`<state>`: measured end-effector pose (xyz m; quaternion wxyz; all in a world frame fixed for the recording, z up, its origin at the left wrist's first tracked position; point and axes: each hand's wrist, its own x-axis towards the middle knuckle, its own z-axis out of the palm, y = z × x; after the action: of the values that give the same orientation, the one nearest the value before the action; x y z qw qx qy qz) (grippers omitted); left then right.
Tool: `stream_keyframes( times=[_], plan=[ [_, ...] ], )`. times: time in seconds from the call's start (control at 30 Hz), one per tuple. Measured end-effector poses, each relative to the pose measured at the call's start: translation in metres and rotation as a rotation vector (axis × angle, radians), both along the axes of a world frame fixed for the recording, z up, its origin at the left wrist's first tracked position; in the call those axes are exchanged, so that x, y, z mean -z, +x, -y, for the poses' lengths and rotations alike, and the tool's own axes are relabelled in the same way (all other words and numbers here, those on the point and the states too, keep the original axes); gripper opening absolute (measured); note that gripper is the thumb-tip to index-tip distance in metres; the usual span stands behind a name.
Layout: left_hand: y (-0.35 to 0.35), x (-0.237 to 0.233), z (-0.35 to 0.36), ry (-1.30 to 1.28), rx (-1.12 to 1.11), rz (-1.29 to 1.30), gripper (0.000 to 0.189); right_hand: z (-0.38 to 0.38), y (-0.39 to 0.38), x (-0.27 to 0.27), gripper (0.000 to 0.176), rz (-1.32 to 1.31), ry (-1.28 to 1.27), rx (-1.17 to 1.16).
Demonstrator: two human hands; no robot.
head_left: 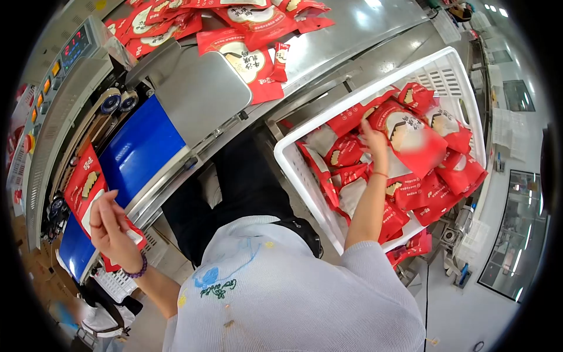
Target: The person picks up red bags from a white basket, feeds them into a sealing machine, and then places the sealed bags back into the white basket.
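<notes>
A red packet point(88, 179) lies slanting across the blue belt point(141, 155), its upper part at the sealing machine. Over its lower part is my left hand point(112, 232), fingers loosely bent and not closed round it. At the right, my right hand point(375, 146) reaches into a white plastic basket point(293, 170) full of red packets. It grips the left edge of a large red packet point(404, 132) with a cream picture, lying on top of the others. Part of its grip is hidden by the packet.
More red packets point(252, 26) are heaped on the steel table point(352, 35) at the top. The machine's control panel point(73, 50) with a lit display stands at the upper left. A metal plate point(199, 85) sits beside the belt. Small red packets point(410, 249) lie below the basket.
</notes>
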<state>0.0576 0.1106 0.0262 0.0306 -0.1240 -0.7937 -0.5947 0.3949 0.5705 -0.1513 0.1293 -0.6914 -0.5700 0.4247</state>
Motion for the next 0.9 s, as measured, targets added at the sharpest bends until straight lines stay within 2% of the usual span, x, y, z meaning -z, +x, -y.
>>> stream_keyframes(
  times=[0.07,0.13,0.17,0.2,0.27,0.33,0.4,0.43,0.5,0.53,0.6,0.63,0.7,0.73,0.77,0.8,0.87,0.9],
  plan=[
    [0.008,-0.005,-0.009,0.011,0.079,0.005,0.023,-0.001,-0.027,0.055,0.073,0.081,-0.069,-0.152],
    [0.017,-0.013,-0.016,-0.027,0.120,-0.025,0.021,-0.021,-0.022,0.127,0.061,0.133,0.165,-0.171],
    [0.021,-0.015,-0.012,-0.055,0.153,-0.027,0.021,-0.015,-0.029,0.112,0.050,0.318,0.516,-0.367],
    [0.023,-0.016,-0.008,-0.083,0.186,-0.029,0.020,-0.009,-0.037,0.088,0.043,0.280,0.535,-0.389],
    [0.026,-0.011,0.001,-0.074,0.167,0.034,0.020,-0.009,-0.032,0.062,0.036,-0.091,0.288,-0.285],
    [0.022,0.000,0.009,-0.084,0.204,0.187,0.015,0.036,-0.044,-0.027,0.029,-0.678,0.128,-0.136],
    [0.024,0.015,-0.007,-0.030,0.356,0.138,0.036,0.069,-0.042,-0.097,0.028,-1.009,-0.071,-0.033],
    [0.026,0.012,-0.019,-0.092,0.483,0.120,0.056,0.087,-0.044,-0.125,0.028,-1.009,-0.070,-0.032],
    [0.033,0.013,-0.045,-0.180,0.727,0.001,0.090,0.128,-0.050,-0.158,0.029,-1.593,-0.286,0.025],
    [0.037,0.021,-0.055,-0.205,0.853,-0.103,0.104,0.151,-0.040,-0.154,0.028,-1.452,-0.172,0.100],
    [0.053,0.029,-0.069,-0.132,1.070,-0.054,0.116,0.210,-0.065,-0.175,0.029,-1.555,-0.265,-0.073],
    [0.060,0.035,-0.073,-0.176,1.140,-0.061,0.110,0.227,-0.081,-0.181,0.034,-1.683,-0.441,-0.189],
    [0.090,0.055,-0.071,0.160,0.883,0.444,0.063,0.260,-0.111,-0.193,0.044,-1.824,-0.838,-0.434],
    [0.087,0.036,-0.067,0.008,0.806,0.334,0.048,0.260,-0.110,-0.191,0.044,-1.771,-0.896,-0.508],
    [0.083,0.025,-0.066,0.148,0.756,0.397,0.028,0.260,-0.109,-0.189,0.045,-1.717,-0.950,-0.584],
    [0.078,0.033,-0.057,0.148,0.749,0.399,0.028,0.249,-0.090,-0.177,0.046,-1.415,-0.707,-0.709],
    [0.064,0.065,-0.032,0.045,0.981,0.072,0.026,0.190,-0.058,-0.100,0.028,-1.413,-0.644,-1.094],
    [0.058,0.079,-0.027,0.107,1.009,0.098,0.024,0.165,-0.053,-0.110,0.029,-1.196,-0.711,-0.911]
  ],
)
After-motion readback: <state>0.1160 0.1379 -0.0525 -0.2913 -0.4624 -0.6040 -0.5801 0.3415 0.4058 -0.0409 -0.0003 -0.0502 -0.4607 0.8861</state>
